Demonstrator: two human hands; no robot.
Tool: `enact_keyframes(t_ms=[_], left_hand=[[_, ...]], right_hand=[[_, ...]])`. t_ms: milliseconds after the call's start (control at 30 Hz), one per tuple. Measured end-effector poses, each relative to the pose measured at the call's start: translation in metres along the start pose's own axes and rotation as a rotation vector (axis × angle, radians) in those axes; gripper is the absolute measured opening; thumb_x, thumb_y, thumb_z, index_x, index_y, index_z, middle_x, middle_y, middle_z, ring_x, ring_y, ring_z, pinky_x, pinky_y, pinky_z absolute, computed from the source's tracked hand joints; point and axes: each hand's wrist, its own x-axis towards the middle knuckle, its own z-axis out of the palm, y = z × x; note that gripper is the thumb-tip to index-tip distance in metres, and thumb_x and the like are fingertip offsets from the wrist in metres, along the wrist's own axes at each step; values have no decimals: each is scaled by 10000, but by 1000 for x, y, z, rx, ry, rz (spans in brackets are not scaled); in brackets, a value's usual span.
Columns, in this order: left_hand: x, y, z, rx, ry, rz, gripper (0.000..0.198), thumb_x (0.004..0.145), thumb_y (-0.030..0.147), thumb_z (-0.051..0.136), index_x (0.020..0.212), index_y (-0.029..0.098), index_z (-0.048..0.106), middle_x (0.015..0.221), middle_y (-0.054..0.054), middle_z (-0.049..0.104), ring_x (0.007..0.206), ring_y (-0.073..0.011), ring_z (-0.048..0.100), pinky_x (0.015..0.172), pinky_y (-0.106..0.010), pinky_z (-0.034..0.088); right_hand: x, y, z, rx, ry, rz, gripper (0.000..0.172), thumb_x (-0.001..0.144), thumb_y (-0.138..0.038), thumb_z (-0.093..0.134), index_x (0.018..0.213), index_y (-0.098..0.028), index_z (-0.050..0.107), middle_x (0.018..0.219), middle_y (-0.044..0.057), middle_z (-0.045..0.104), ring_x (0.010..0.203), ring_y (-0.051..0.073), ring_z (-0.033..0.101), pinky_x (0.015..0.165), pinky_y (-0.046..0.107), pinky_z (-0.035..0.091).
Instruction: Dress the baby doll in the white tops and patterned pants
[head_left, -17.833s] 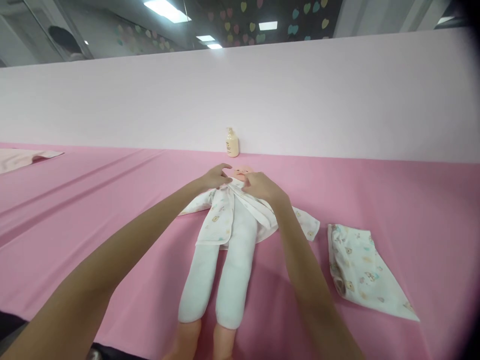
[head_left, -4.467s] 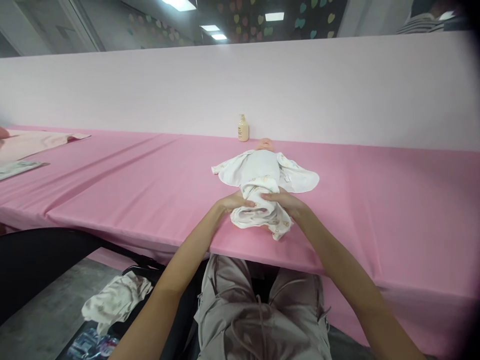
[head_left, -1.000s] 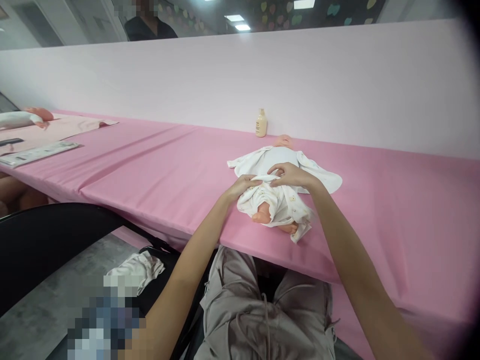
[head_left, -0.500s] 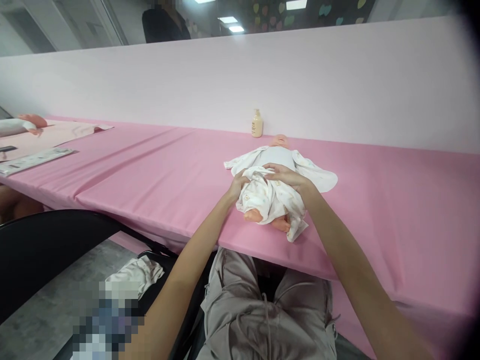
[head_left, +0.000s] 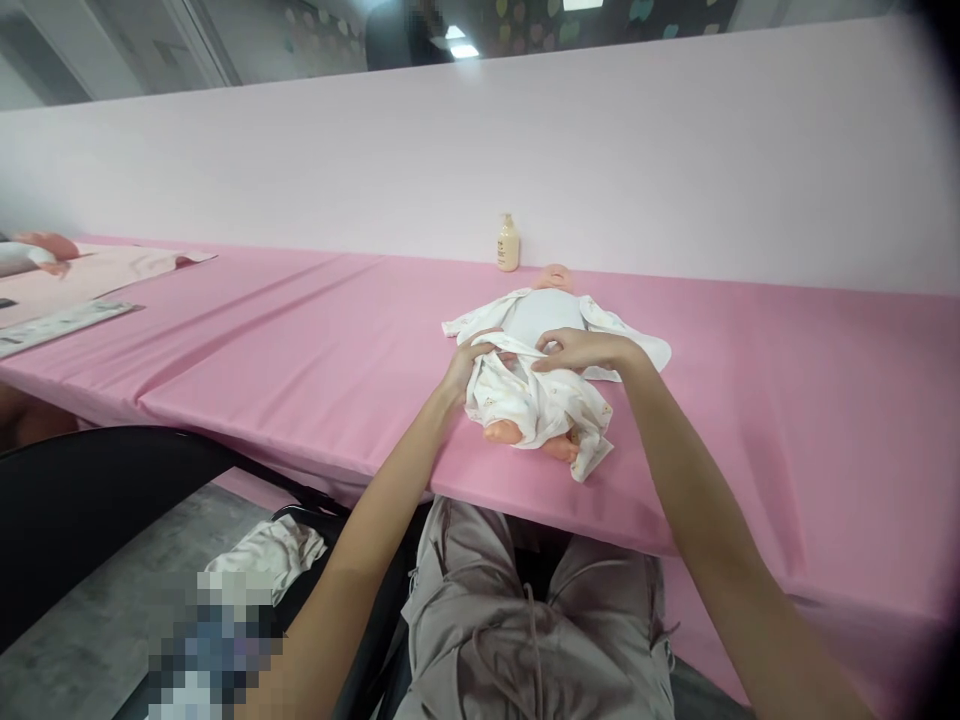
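A baby doll lies on its back on the pink table, its head toward the far wall and its bare feet toward me. An open white printed top spreads under its body. White printed trousers cover its legs. My left hand pinches the trousers' waistband at the doll's left hip. My right hand grips the same waistband over the belly. Both hands are closed on the cloth.
A cream pump bottle stands against the pale pink wall behind the doll. Another doll and papers lie at the far left. A black chair holds a crumpled white garment beside my lap. Someone stands beyond the wall.
Over the last second my hands have stayed at the doll's waist, pulling the trousers' waistband up toward the belly. Earlier the trousers lay folded to the right of the doll.
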Motion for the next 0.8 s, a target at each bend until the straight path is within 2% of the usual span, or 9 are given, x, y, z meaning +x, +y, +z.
enact_keyframes(t_ms=[100, 200, 333, 400, 433, 533, 600, 733, 800], left_hand=[[1, -3, -1, -86, -48, -183, 186, 730, 262, 608, 867, 137, 623, 629, -46, 670, 546, -195, 645, 592, -328, 536], [2, -3, -2, -90, -74, -334, 275, 813, 388, 524, 789, 132, 621, 578, -62, 657, 455, -177, 605, 493, -298, 512], [2, -2, -5, -46, -138, -452, 460, 857, 497, 420, 800, 108, 659, 533, -84, 642, 440, -170, 594, 450, -267, 481], [3, -2, -7, -29, -152, -470, 518, 850, 531, 404, 836, 90, 675, 553, -107, 655, 464, -183, 607, 473, -277, 487], [3, -3, -8, -32, -154, -467, 540, 841, 550, 407, 859, 84, 679, 578, -117, 668, 489, -196, 620, 503, -292, 498], [4, -6, -9, -79, -193, -399, 552, 813, 577, 449, 971, 98, 672, 714, -126, 714, 660, -256, 676, 682, -363, 527], [3, -8, -8, -107, -239, -348, 526, 807, 551, 486, 1059, 118, 649, 836, -120, 729, 822, -289, 683, 812, -403, 504], [0, -7, -6, -110, -256, -341, 501, 800, 510, 518, 1110, 132, 627, 935, -112, 725, 963, -302, 655, 904, -419, 466], [-1, -6, -5, -86, -239, -344, 494, 793, 508, 523, 1089, 127, 634, 919, -113, 726, 969, -306, 651, 902, -420, 467]], right_hand=[[-11, 0, -9, -33, -54, 40, 436, 672, -440, 715, 1026, -219, 588, 907, 47, 605, 706, 159, 575, 565, 255, 442], [-15, 2, -13, -50, -73, 45, 367, 679, -381, 719, 986, -220, 600, 811, 22, 612, 614, 134, 567, 547, 252, 442], [-17, 2, -14, -40, 113, 75, 371, 669, -300, 721, 983, -208, 545, 831, 16, 605, 547, 114, 546, 477, 240, 425], [-21, -3, -13, 34, 190, 20, 360, 673, -275, 719, 969, -208, 525, 858, 18, 594, 544, 106, 542, 456, 233, 425], [-24, -7, -12, 108, 181, -50, 346, 680, -268, 717, 961, -211, 525, 875, 19, 590, 563, 107, 551, 464, 232, 439], [-32, -20, -10, 374, 20, -322, 279, 723, -265, 700, 954, -220, 550, 923, 24, 586, 661, 125, 595, 552, 258, 514], [-31, -23, -8, 480, 6, -414, 230, 753, -267, 683, 946, -214, 570, 939, 33, 583, 704, 140, 617, 628, 304, 548], [-11, -9, 0, 470, 219, -307, 273, 732, -270, 713, 974, -204, 606, 931, 49, 614, 731, 171, 637, 722, 355, 545], [2, -1, 6, 429, 135, -253, 392, 699, -289, 745, 1061, -216, 613, 930, 51, 649, 795, 198, 641, 765, 350, 526]])
